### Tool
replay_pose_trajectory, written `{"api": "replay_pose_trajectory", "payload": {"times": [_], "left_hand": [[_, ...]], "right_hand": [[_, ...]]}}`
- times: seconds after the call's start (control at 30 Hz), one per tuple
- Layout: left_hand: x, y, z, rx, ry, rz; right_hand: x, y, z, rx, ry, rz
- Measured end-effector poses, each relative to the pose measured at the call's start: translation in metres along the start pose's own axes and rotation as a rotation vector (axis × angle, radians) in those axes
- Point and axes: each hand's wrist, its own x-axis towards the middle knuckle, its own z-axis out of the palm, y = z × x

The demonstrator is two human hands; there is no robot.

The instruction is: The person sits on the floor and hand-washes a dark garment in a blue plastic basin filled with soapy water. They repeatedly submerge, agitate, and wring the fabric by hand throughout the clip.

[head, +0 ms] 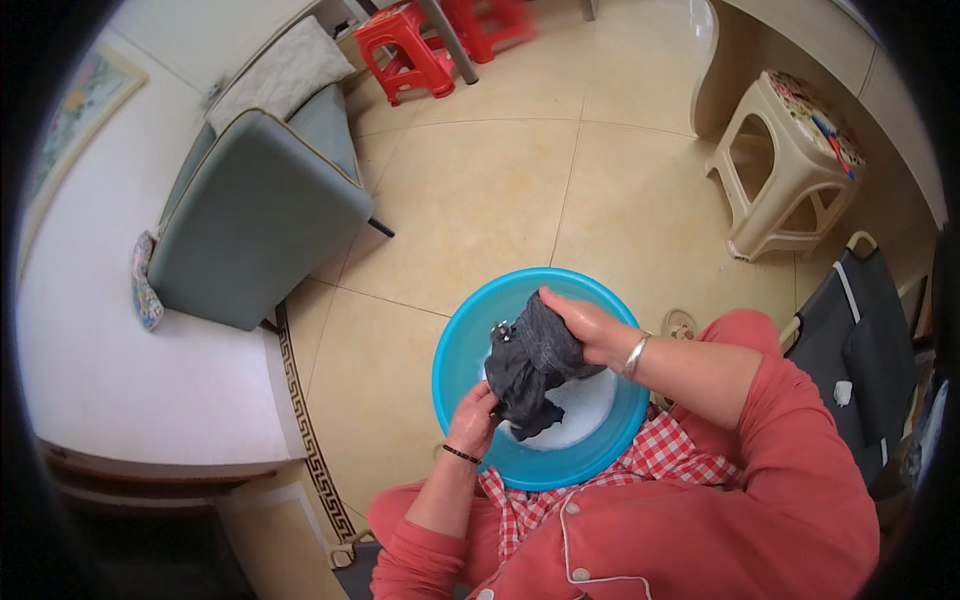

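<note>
A wet-looking dark grey cloth (529,360) is bunched between my hands over a round blue plastic basin (465,330). My right hand (589,322), with a silver bangle at the wrist, grips the cloth's upper right part. At its lower left side, my left hand (476,420) pinches the fabric; a dark bead bracelet circles that wrist. White suds (581,412) cover the water in the basin below. Some shiny bits or bubbles (501,331) show on the cloth's upper left edge; I cannot tell which. The far fingers of my right hand are hidden by the cloth.
A grey-green armchair (255,217) with a pale cushion (281,71) stands at the left wall. Red plastic stools (409,52) are at the back. A cream plastic stool (757,172) and a dark folding chair (847,352) stand right. A red checked cloth (675,450) covers my lap.
</note>
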Motion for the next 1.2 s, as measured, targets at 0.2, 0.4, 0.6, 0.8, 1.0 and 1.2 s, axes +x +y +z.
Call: {"api": "replay_pose_trajectory", "payload": {"times": [0.2, 0.4, 0.6, 0.8, 1.0, 1.2], "left_hand": [[-0.004, 0.004, 0.029, 0.289, -0.281, 0.427], [0.006, 0.004, 0.044, 0.165, -0.007, 0.278], [0.006, 0.014, 0.016, -0.579, -0.068, -0.026], [0.005, 0.019, 0.002, -0.596, -0.118, 0.039], [0.007, 0.016, -0.016, -0.441, 0.125, 0.071], [0.012, -0.018, -0.020, 0.656, 0.233, 0.157]], "right_hand": [[-0.005, 0.001, 0.010, -0.034, 0.054, 0.100], [0.013, 0.010, -0.001, -0.159, -0.075, 0.053], [-0.004, -0.002, 0.008, -0.915, 0.035, -0.117], [0.003, 0.009, -0.016, -1.434, -0.049, -0.080], [0.008, -0.020, -0.027, -1.254, 0.172, -0.319], [-0.006, -0.033, 0.005, -0.791, 0.092, -0.155]]}}
